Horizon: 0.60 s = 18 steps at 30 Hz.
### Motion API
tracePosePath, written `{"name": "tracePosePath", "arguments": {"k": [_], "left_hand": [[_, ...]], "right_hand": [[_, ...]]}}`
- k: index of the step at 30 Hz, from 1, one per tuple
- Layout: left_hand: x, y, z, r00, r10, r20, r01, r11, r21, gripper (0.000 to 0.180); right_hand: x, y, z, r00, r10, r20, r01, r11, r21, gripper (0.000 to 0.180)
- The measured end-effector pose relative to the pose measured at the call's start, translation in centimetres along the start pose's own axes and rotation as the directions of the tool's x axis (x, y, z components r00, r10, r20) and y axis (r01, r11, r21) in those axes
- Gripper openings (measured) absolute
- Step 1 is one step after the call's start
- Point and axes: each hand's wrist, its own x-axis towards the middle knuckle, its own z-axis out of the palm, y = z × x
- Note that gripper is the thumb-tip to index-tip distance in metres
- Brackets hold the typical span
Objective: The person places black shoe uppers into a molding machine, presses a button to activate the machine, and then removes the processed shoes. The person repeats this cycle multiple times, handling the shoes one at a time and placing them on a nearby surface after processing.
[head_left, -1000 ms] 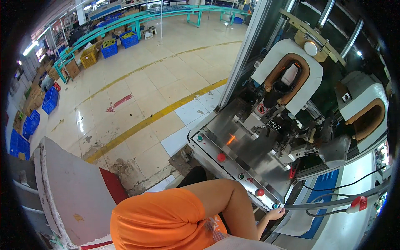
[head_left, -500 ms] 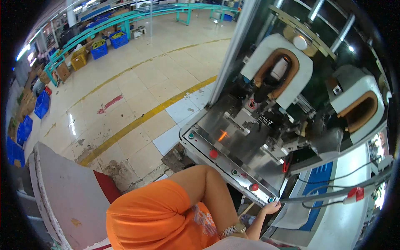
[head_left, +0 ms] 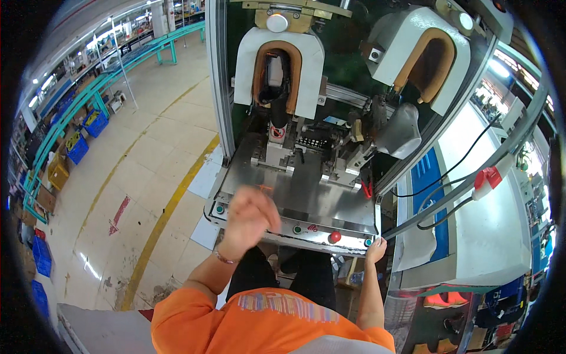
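My left hand (head_left: 250,215) is raised over the left part of the machine's front control panel (head_left: 271,231), smeared by motion, its fingers hard to read. At the panel's right corner, my right hand (head_left: 375,251) is closed round the edge, beside a green button (head_left: 368,242). Another green button (head_left: 298,230) and a red button (head_left: 335,237) sit between my hands; a further green button (head_left: 220,209) is at the left end. Behind the steel bed (head_left: 306,197), a dark shoe upper (head_left: 275,74) stands inside the left padded clamp (head_left: 247,65).
To the right, an empty padded clamp (head_left: 383,50) hangs above a grey metal form (head_left: 401,133). A thick grey conduit (head_left: 454,194) with a red-and-white connector (head_left: 486,180) crosses beside a white bench (head_left: 495,236). Orange shoes (head_left: 445,300) lie on a rack below.
The view has swung right and squared up to the machine. My left arm, bent low before, now reaches over the panel. My right hand stays at the panel's right corner.
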Motion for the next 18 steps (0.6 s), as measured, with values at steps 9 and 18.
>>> {"name": "tracePosePath", "arguments": {"k": [9,18], "left_hand": [[-7.7,-1.1,-6.7,0.686,-0.049,-0.726,0.389,0.867,0.31,0.014],[-9.8,-0.8,-9.0,0.687,-0.013,-0.727,0.435,0.808,0.397,0.02]], "right_hand": [[-1.5,-5.2,-2.6,0.921,-0.301,-0.248,0.321,0.946,0.045,0.025],[-3.7,-23.5,-4.8,0.917,-0.398,-0.03,0.27,0.562,0.782,0.011]]}}
